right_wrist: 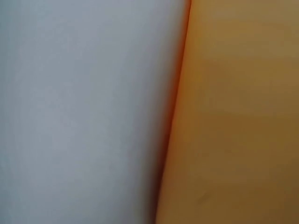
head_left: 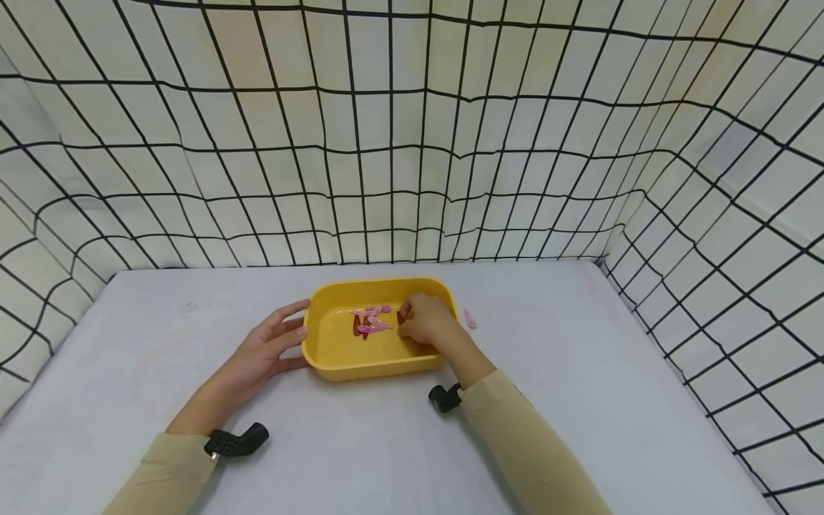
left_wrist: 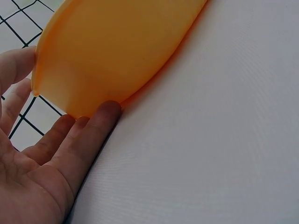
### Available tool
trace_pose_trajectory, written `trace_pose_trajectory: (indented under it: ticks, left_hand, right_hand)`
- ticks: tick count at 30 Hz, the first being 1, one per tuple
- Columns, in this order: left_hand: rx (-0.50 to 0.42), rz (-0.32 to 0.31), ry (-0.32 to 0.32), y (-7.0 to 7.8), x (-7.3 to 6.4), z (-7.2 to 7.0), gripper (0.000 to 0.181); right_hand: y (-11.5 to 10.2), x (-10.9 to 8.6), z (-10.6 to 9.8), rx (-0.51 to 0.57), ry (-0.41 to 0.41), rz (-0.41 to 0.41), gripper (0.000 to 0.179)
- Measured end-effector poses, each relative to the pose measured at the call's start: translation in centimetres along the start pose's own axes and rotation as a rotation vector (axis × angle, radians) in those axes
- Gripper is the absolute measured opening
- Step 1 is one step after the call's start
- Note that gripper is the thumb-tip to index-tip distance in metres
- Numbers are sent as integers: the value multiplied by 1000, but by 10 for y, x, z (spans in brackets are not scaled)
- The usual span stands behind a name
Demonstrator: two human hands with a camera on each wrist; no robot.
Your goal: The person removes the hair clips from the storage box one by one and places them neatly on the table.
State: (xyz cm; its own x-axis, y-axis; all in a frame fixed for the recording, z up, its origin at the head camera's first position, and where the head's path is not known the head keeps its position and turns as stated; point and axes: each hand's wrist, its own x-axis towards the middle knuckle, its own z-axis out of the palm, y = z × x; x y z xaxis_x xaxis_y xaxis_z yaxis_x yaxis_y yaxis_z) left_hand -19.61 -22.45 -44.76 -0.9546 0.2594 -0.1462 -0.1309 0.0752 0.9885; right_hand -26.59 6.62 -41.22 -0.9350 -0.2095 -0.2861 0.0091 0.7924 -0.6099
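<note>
A yellow plastic tray [head_left: 350,363] sits on the white table. My left hand [head_left: 260,354] is at its left end, fingers spread and fairly straight, fingertips touching the outer wall and rim; the left wrist view shows these fingers [left_wrist: 88,135] against the tray. My right hand [head_left: 428,322] reaches inside at the right end, fingers curled down, pinching a small dark red hair clip [head_left: 400,317] that is partly hidden by the fingers. Left of it, several pink and dark red hair clips [head_left: 373,320] lie in a loose pile on the tray floor.
One pink hair clip [head_left: 470,318] lies on the table [head_left: 547,343] just outside the tray's right end. Black netting [head_left: 386,150] over a white backing rises behind the table and along both sides. In the right wrist view only the tray's outer wall [right_wrist: 233,116] and white tabletop show.
</note>
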Motion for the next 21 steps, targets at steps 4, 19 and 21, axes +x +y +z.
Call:
trace_pose_trajectory:
  ticks: [4,19,21]
  left_hand:
    - [6,-2,6,0,-1,-1,62]
    - [-4,8,-5,-2,0,-1,60]
    - [-3,8,-5,-2,1,-1,60]
  right_hand:
    - [0,-1,1,30,-6,-15,16]
    - [2,-12,-20,486,-79,-270,15]
    - [3,-16,-27,532,-64,-293,17]
